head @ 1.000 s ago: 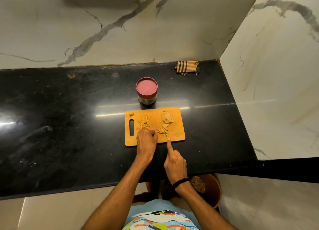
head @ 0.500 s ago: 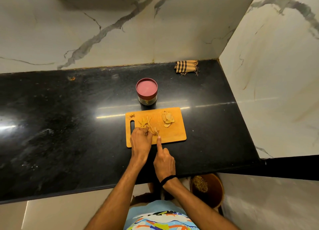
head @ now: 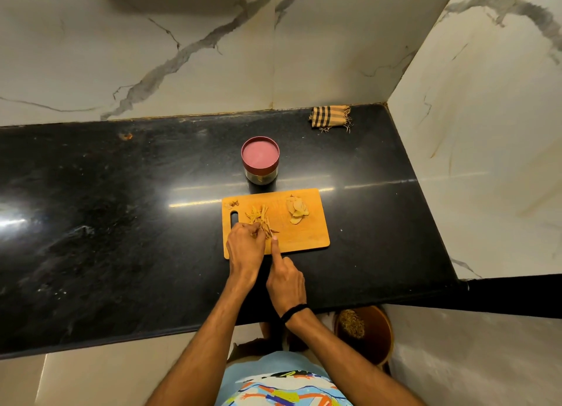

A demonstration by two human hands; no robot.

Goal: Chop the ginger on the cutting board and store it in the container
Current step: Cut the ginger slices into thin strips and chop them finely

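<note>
An orange cutting board (head: pixel 304 238) lies on the black counter. A heap of ginger strips (head: pixel 258 217) sits left of its middle, and a stack of ginger slices (head: pixel 296 209) lies at its upper right. My left hand (head: pixel 244 247) has its fingers curled on the near end of the strips. My right hand (head: pixel 286 281) is beside it, index finger stretched forward along a thin knife that is mostly hidden; only a dark tip shows by the strips. A small jar (head: pixel 260 159) with a red lid stands shut just behind the board.
Small ginger scraps (head: pixel 232 204) lie at the board's top left corner. A folded striped cloth (head: pixel 330 117) rests at the counter's back right. Marble walls close the back and right. A brown bin (head: pixel 365 332) stands on the floor under the counter edge.
Both hands shifted left across the board, carrying the cut strips from its middle over to the left heap. The slice stack and jar stayed put.
</note>
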